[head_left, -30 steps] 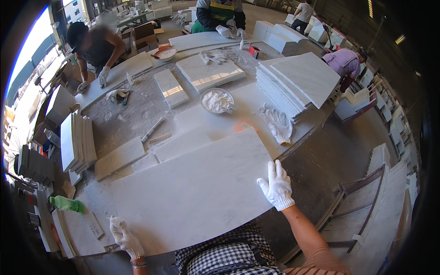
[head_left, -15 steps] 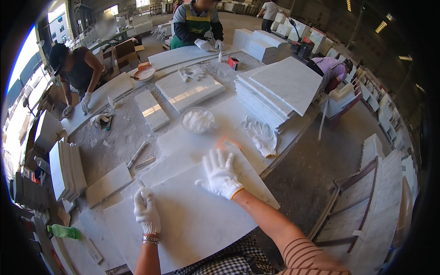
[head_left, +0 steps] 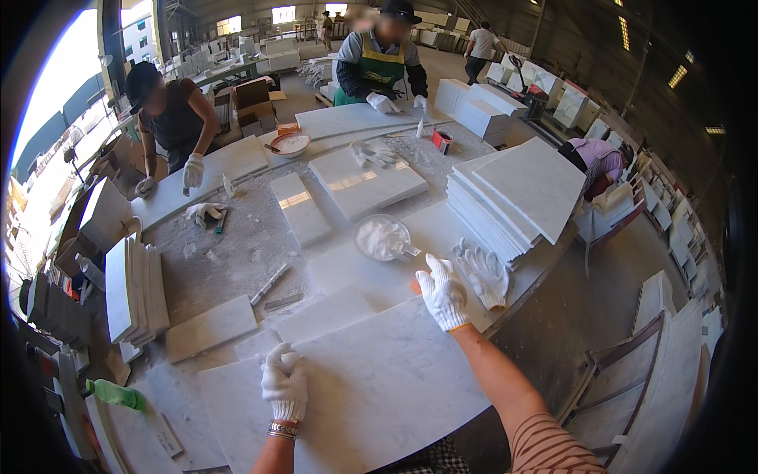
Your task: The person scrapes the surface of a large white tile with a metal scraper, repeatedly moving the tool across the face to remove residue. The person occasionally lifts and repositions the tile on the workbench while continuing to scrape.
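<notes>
- Daylit opening [head_left: 59,87] of a stone workshop glares at far left, with a dark-capped co-worker [head_left: 178,118] at the table beside it
- Green plastic bottle [head_left: 116,394] lies on its side at the lower left, nearer than a row of upright stone slabs [head_left: 136,291]
- Dust-coated worktable [head_left: 245,233] spreads across the middle, bearing cut strips of pale stone
- Left hand [head_left: 283,385], gloved, is curled over the left part of the slab; whether it pinches something small I cannot tell
- Large marble slab [head_left: 379,379] lies flat directly before the person; the step in hand, as I judge it, is work over its face
- Bowl of white powder [head_left: 383,237] stands beyond the slab
- Right hand [head_left: 442,294], gloved, has fingers parted and half bent, grasping nothing visible; a next move would call for clearing the bowl and the loose glove [head_left: 482,272] just beside it
- Tall marble stack [head_left: 513,189] rises at right, with dark floor [head_left: 553,316] beyond the table
</notes>
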The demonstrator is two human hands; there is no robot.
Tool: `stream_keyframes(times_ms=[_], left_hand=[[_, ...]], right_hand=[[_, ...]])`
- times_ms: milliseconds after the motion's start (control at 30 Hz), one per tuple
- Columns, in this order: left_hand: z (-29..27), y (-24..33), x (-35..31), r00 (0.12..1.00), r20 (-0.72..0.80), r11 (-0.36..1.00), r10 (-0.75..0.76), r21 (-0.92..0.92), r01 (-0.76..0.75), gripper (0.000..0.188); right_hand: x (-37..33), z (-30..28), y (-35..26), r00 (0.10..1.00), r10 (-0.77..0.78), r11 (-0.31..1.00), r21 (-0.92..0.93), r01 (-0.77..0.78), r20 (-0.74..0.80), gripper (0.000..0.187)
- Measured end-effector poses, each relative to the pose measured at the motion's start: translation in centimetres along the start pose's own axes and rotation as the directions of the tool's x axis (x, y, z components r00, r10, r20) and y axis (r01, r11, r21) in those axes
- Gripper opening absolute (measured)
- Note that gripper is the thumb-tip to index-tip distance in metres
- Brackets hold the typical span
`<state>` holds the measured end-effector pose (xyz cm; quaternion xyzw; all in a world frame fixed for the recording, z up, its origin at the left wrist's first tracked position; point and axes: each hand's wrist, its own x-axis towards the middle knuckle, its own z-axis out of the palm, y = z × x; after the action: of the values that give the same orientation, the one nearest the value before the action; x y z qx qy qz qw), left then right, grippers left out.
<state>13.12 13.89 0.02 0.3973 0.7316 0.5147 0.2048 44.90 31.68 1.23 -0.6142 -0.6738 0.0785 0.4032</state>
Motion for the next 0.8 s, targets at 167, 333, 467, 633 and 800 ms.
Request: stream_keyframes(times_ms=[167, 333, 467, 633, 800], left_hand=[[0.1, 0.3, 0.0, 0.999, -0.014, 0.999, 0.035, 0.008, -0.035, 0.04], [0.6, -0.3, 0.1, 0.998, -0.038, 0.996, 0.059, -0.061, -0.061, 0.041], [0.9, -1.1, 0.2, 0.999, -0.026, 0.994, 0.018, -0.108, -0.021, 0.046], [1.2, -1.9, 0.6, 0.997, 0.013, 0.995, 0.078, -0.065, -0.077, 0.062], [0.6, -2.6, -0.7, 0.998, 0.009, 0.924, -0.056, -0.377, 0.055, 0.087]], right_hand=[[6.5, 2.0, 0.9, 0.983, 0.11, 0.975, -0.21, -0.078, 0.146, 0.041], [7.8, 2.2, 1.3, 0.994, 0.055, 0.973, -0.23, -0.033, 0.094, 0.031], [6.5, 0.3, 3.3, 0.999, -0.051, 0.945, -0.323, 0.045, -0.009, 0.029], [2.9, -2.5, 1.5, 0.845, 0.451, 0.623, 0.576, -0.529, 0.288, 0.03], [-2.7, -6.1, -4.4, 0.714, 0.486, 0.376, 0.616, -0.692, 0.504, 0.028]])
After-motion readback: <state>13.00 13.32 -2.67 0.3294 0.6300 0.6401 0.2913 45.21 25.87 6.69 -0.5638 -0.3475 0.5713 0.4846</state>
